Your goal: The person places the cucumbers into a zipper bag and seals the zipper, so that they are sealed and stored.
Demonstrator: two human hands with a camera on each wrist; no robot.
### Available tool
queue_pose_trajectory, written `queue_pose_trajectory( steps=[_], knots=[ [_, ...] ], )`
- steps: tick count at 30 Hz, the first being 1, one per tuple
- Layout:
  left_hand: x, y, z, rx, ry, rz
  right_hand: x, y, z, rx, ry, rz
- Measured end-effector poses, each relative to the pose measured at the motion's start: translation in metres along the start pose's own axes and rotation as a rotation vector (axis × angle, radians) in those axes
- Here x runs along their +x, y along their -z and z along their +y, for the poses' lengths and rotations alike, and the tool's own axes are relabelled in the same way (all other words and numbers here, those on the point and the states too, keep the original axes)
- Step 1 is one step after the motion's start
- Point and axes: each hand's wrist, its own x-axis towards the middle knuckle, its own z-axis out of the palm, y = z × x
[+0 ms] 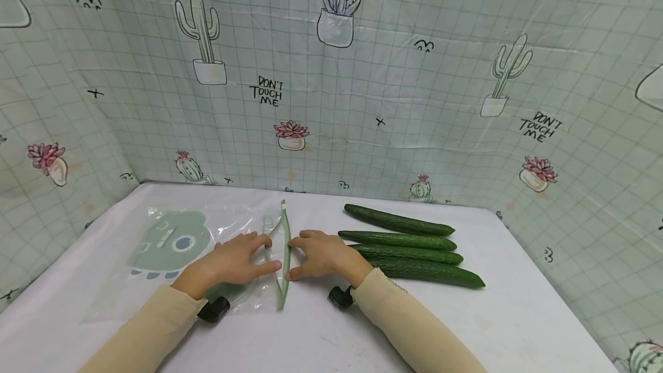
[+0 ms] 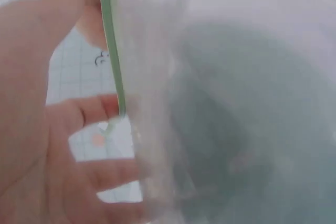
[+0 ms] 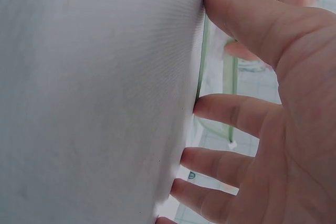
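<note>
plastic bag (image 1: 166, 258) lies flat on the left part of the white table (image 1: 331, 338), its mouth turned toward the right. a green strip (image 1: 287, 238) edges that mouth, whose two sides bow apart in the middle and come together at both ends. the left hand (image 1: 235, 258) reaches over the bag with thumb and fingers spread wide, the index fingertip touching the mouth's left side. the right hand (image 1: 321, 255) is spread too, thumb and index fingertips resting against the strip from the other side. a green creature print (image 1: 150, 246) (one big round eye and all) shows on the bag. four cucumbers (image 1: 409, 254) lie roughly parallel beyond the right hand, which hides some of their ends. behind hangs a checked backdrop (image 1: 383, 91) with drawn cacti.
</note>
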Motion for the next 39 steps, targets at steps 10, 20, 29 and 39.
queue_pose_trajectory(
  steps=[10,20,29,39],
  knots=[
    [0.006,-0.004,0.006,0.055,-0.026,0.154,0.0,0.0,-0.001,0.013,0.012,-0.007],
    [0.012,-0.006,0.01,0.014,-0.001,0.152,0.003,-0.001,-0.002,0.009,0.024,-0.015],
    [0.019,-0.005,0.011,-0.228,-0.026,0.039,0.002,-0.001,-0.001,0.014,0.02,-0.011],
    [0.022,-0.007,0.013,-0.419,0.079,0.039,0.001,0.0,-0.002,0.015,0.013,-0.011]
  ],
)
